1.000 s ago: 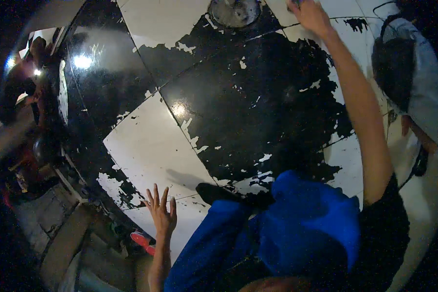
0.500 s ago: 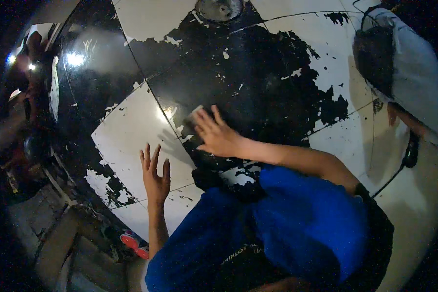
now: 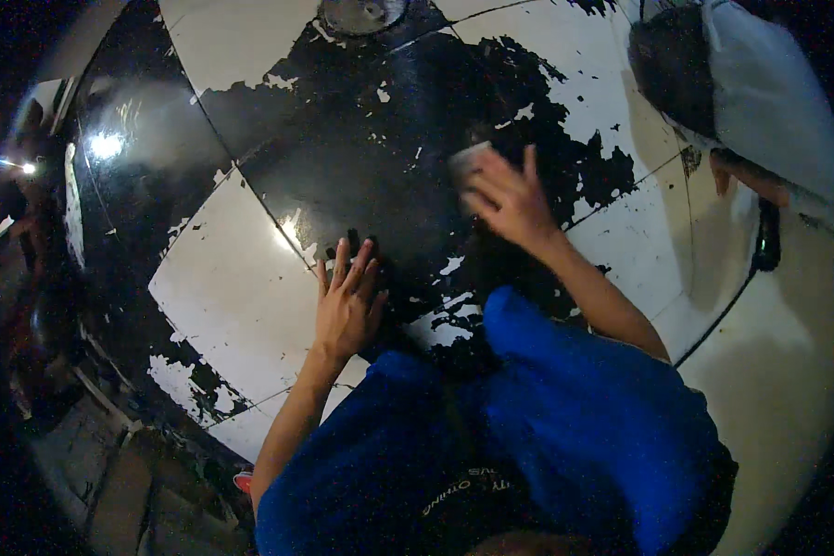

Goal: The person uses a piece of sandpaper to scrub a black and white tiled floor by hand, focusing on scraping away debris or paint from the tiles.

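My right hand [image 3: 510,199] presses a small pale rectangular pad [image 3: 468,162] against the black, worn coating [image 3: 343,157] of the tiled floor. Its fingers lie over the pad's near side and the thumb sticks up apart from them; motion blurs the hand somewhat. My left hand [image 3: 347,301] rests palm down with fingers spread, at the border between a white tile [image 3: 227,250] and the black coating. Nothing shows in it. Patches of white show through where the coating has flaked off.
Far ahead lies a round metal drain-like disc [image 3: 363,14]. On the right is another person in a grey top [image 3: 774,102], an arm reaching down near a black handle-shaped object [image 3: 767,236] with a cable [image 3: 713,320]. Dark clutter fills the left edge.
My right hand has slid right and away from me with the pad. My left hand has come down from a raised pose, moving right and forward onto the floor. The view has shifted slightly.
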A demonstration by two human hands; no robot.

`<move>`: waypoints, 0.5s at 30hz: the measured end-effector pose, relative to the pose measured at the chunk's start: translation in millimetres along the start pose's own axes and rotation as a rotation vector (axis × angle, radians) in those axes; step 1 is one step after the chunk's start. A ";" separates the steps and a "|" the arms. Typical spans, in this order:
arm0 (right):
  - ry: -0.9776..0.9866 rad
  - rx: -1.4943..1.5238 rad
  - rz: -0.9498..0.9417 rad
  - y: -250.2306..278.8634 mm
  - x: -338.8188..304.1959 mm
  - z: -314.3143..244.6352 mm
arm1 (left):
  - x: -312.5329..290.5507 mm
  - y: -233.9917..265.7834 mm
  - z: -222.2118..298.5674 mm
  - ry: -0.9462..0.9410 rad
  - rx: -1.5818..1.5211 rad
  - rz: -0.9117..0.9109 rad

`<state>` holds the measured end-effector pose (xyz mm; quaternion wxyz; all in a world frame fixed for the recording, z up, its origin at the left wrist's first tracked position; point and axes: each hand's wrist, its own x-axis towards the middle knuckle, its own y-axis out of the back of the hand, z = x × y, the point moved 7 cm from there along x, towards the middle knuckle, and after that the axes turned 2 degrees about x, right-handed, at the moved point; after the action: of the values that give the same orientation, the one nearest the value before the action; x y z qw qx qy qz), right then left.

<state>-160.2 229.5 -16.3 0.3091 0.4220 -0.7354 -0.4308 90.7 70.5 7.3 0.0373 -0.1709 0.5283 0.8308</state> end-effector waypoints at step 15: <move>0.110 -0.015 0.001 -4.3 25.7 -7.2 | -15.2 36.9 -38.6 0.311 -0.218 0.295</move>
<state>-164.4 202.8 -14.6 0.3524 0.4422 -0.7143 -0.4124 105.5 21.7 29.3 -0.1850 -0.2209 0.4542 0.8430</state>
